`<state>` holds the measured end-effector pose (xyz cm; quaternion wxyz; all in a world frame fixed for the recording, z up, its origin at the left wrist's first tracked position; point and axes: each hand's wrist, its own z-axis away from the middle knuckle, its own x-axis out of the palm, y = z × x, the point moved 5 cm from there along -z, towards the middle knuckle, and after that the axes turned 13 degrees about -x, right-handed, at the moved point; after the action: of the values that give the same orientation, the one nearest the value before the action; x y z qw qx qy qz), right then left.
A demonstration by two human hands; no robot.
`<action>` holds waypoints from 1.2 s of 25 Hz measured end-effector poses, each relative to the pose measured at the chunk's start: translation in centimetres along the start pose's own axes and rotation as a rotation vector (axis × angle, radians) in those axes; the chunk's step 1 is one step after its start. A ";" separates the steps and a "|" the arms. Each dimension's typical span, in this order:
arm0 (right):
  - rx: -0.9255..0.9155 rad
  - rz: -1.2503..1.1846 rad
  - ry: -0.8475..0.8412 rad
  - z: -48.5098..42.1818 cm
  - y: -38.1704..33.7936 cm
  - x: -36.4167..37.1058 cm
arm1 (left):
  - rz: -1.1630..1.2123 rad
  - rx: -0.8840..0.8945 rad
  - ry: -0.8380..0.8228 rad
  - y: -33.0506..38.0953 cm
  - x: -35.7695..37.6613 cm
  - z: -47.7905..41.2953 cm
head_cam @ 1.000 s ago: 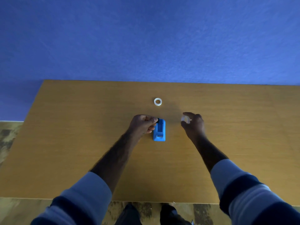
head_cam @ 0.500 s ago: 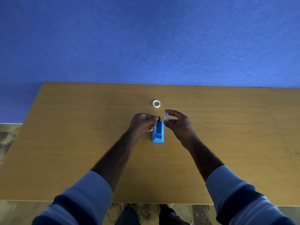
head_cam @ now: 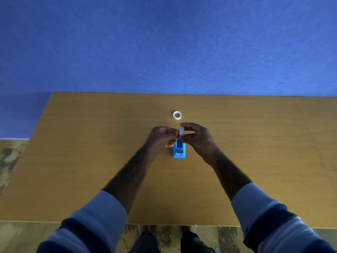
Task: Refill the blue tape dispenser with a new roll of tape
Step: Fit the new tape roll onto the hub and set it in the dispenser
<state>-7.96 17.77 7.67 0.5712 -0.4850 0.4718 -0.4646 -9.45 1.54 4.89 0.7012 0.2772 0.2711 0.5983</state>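
Note:
The blue tape dispenser [head_cam: 179, 152] stands on the wooden table [head_cam: 87, 161], its long side pointing away from me. My right hand [head_cam: 199, 138] pinches a whitish tape roll [head_cam: 181, 131] upright on edge, just above the dispenser's far end. My left hand [head_cam: 161, 137] is curled beside it, with its pinched fingertips against the roll's left face. Earlier frames show a small dark piece at those fingertips, but it is mostly hidden now. A second whitish ring [head_cam: 177, 115] lies flat on the table just beyond both hands.
A blue wall [head_cam: 164, 52] rises behind the table's far edge. The table's left corner is at the upper left, and patterned floor [head_cam: 11, 157] shows beside it. The near table edge runs just above my legs [head_cam: 171, 240].
My right hand has carried the tape roll leftward from the right of the dispenser to meet my left fingertips above the dispenser's far end. My left hand has barely moved.

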 end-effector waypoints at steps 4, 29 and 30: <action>-0.009 0.022 -0.006 0.1 -0.3 0.2 | -0.024 -0.007 -0.024 -0.2 0.2 0.4; -0.033 0.627 -0.255 -3.7 1.9 0.3 | -0.138 0.064 0.064 -0.4 0.2 -2.5; -0.039 0.660 -0.265 -4.0 2.0 0.3 | -0.149 0.075 0.075 -0.5 0.4 -2.7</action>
<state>-11.72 17.22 5.29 0.7374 -0.3735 0.5337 -0.1789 -11.03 2.02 2.63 0.7223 0.2597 0.3395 0.5437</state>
